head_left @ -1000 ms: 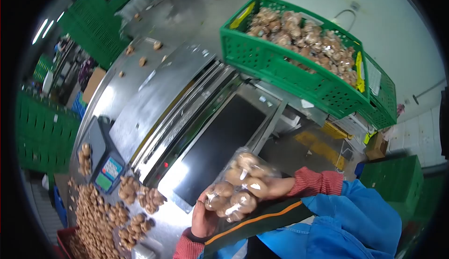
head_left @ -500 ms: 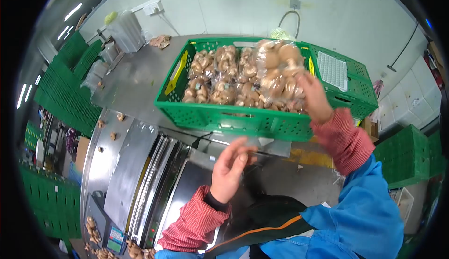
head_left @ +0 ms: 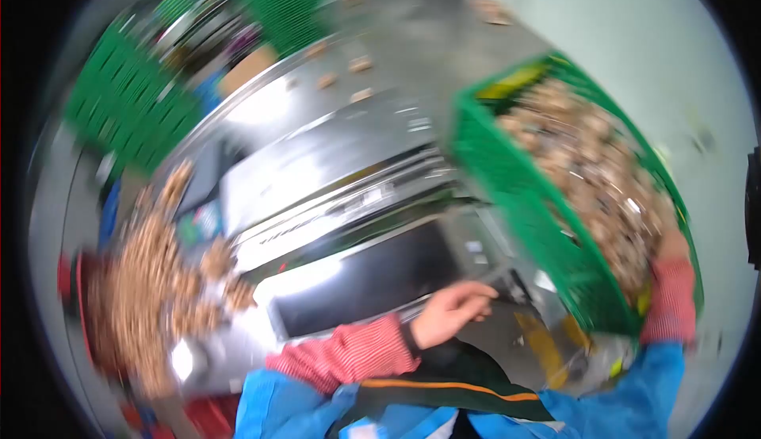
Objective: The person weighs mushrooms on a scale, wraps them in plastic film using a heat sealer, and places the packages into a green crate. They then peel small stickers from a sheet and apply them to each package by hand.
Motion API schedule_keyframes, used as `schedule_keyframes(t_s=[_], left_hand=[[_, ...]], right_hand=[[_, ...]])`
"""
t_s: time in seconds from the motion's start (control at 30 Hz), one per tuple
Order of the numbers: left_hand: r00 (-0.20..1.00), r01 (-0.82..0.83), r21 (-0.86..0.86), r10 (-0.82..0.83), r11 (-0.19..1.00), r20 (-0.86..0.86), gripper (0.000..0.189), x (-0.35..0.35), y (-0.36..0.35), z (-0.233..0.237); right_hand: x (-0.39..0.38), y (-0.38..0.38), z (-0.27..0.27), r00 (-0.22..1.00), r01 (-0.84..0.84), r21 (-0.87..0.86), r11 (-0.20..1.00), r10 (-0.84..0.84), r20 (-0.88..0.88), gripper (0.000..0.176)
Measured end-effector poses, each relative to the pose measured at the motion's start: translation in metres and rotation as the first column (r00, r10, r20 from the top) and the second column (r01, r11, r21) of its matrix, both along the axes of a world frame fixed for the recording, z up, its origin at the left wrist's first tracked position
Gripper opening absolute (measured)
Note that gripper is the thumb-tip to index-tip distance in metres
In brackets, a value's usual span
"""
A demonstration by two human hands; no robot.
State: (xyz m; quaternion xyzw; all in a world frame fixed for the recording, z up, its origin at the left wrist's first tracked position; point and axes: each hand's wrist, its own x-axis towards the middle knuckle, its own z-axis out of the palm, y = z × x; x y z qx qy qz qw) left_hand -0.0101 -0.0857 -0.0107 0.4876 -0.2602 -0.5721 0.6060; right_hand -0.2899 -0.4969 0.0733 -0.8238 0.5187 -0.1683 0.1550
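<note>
My right hand reaches into the near right end of a green crate, right at the bagged mushrooms. Its fingers are smeared and partly hidden against the packs, so I cannot tell whether they still grip one. Clear film glints over the brown caps that fill the crate. My left hand is empty, its fingers loosely bent and apart from the thumb. It hovers beside the near right corner of a wrapping machine with a dark flat plate.
Loose mushrooms are heaped at the left beside a red container. A few single mushrooms lie on the metal table. Green crates are stacked at the far left. A pale wall runs behind the filled crate.
My view has swung left, so the crate now appears at the right. My right hand has lowered the mushroom bag from above the crate down among the others. My left hand stays empty.
</note>
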Motion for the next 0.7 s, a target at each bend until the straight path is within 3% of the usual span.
schedule_keyframes(t_s=[0.03,0.07,0.1,0.17,0.23,0.27,0.3,0.33,0.37,0.4,0.43,0.47,0.57,0.63,0.67,0.7], left_hand=[[1.000,-0.015,-0.013,0.016,1.000,0.024,0.024,0.005,0.012,0.002],[0.997,-0.076,-0.086,0.075,0.993,-0.015,0.023,0.008,0.027,-0.005],[0.985,-0.159,-0.145,0.148,0.977,-0.084,0.023,0.010,0.044,-0.005],[0.965,-0.260,-0.093,0.254,0.961,-0.065,0.022,0.026,0.082,0.004],[0.907,-0.420,-0.055,0.421,0.906,0.005,0.020,0.049,0.132,0.011],[0.846,-0.508,-0.051,0.510,0.860,0.156,0.019,0.064,0.162,0.010],[0.752,-0.605,-0.004,0.574,0.796,0.325,0.019,0.078,0.197,0.018],[0.678,-0.720,0.037,0.691,0.693,0.251,0.019,0.089,0.232,0.010],[0.598,-0.789,0.045,0.749,0.613,0.283,0.020,0.103,0.274,-0.009],[0.517,-0.855,0.082,0.833,0.511,0.195,0.021,0.118,0.316,-0.016],[0.310,-0.943,-0.032,0.912,0.330,0.270,0.021,0.132,0.357,-0.035],[0.257,-0.964,0.042,0.879,0.263,0.401,0.022,0.149,0.398,-0.047],[0.193,-0.981,0.130,0.721,0.144,0.666,0.024,0.192,0.479,-0.075],[0.234,-0.964,0.135,0.486,0.231,0.842,0.025,0.213,0.499,-0.102],[0.171,-0.953,0.092,0.262,0.289,0.950,0.025,0.225,0.507,-0.132],[0.060,-0.928,0.033,0.060,0.372,0.996,0.028,0.231,0.504,-0.129]], right_hand=[[-0.005,-0.013,-0.006,0.887,0.006,-0.176,0.984,-0.086,-0.454,0.036],[0.014,-0.004,-0.007,0.817,-0.090,-0.284,0.955,-0.093,-0.570,0.032],[0.044,0.017,-0.005,0.834,-0.226,-0.351,0.909,-0.006,-0.552,0.030],[0.145,0.119,0.015,0.878,-0.463,-0.401,0.790,0.346,-0.332,0.021],[0.221,0.233,0.025,0.672,-0.726,-0.267,0.634,0.736,-0.082,0.013],[0.252,0.286,0.023,0.552,-0.815,-0.212,0.538,0.834,-0.007,0.012],[0.280,0.335,0.017,0.425,-0.886,-0.170,0.432,0.902,0.077,0.012],[0.306,0.383,0.007,0.306,-0.930,-0.166,0.327,0.941,0.142,0.013],[0.330,0.428,-0.001,0.197,-0.965,-0.127,0.229,0.955,0.221,0.013],[0.349,0.470,-0.006,0.161,-0.985,-0.015,0.170,0.955,0.249,0.013],[0.371,0.509,-0.018,0.052,-0.991,-0.103,0.086,0.955,0.293,0.017],[0.394,0.542,-0.030,-0.011,-0.989,-0.143,0.031,0.959,0.284,0.020],[0.462,0.623,-0.055,0.014,-0.988,-0.151,0.020,0.999,0.041,0.012],[0.508,0.657,-0.075,0.085,-0.991,-0.113,0.066,0.980,-0.178,0.010],[0.525,0.670,-0.085,0.145,-0.987,-0.110,0.117,0.945,-0.292,0.017],[0.538,0.679,-0.102,0.200,-0.979,-0.100,0.177,0.923,-0.328,0.018]])
